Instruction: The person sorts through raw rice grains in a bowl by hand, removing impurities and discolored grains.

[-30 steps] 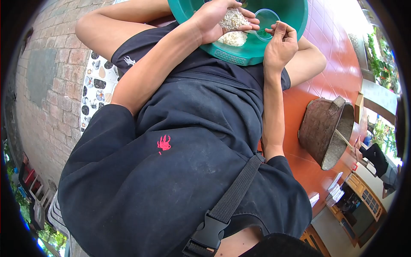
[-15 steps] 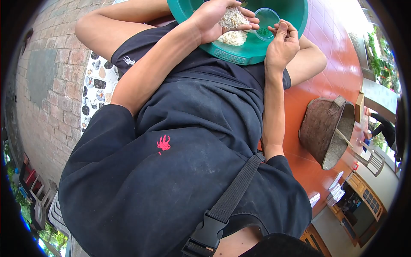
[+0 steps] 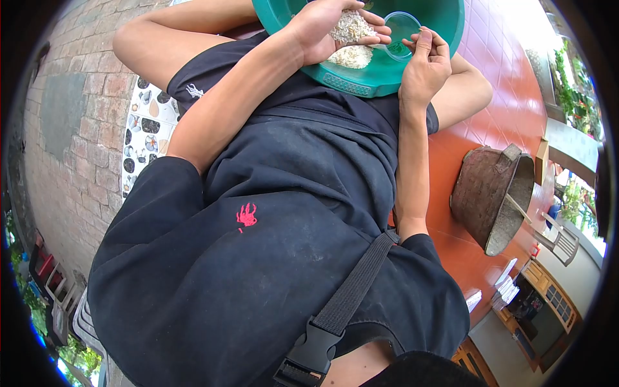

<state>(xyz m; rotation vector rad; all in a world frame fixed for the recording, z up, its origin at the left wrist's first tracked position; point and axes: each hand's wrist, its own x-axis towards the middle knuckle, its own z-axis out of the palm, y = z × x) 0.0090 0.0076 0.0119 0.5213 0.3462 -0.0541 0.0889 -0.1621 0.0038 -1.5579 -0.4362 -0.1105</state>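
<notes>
My left hand (image 3: 316, 32) is palm up with its fingers slightly cupped, holding a heap of rice grains (image 3: 351, 27). Beneath it, a second pile of rice (image 3: 352, 57) lies in a green plastic basin (image 3: 351, 84) resting on my lap. My right hand (image 3: 427, 64) is closed in a pinch, thumb against fingers, beside a clear round cup (image 3: 403, 19) inside the basin. Whatever its fingertips hold is too small to make out. The far side of the basin is cut off by the frame's top edge.
To the right, a large brown tub (image 3: 480, 197) stands on the red tiled floor (image 3: 493, 103). A wooden chair (image 3: 562, 245) and papers (image 3: 506, 291) are beyond it. Brick paving (image 3: 97, 142) and a pebble-patterned strip (image 3: 147, 129) lie to the left.
My right thumb and fingertips have shifted slightly near the cup. My left hand stays put with the rice. A person in dark clothes at the far right has gone from view.
</notes>
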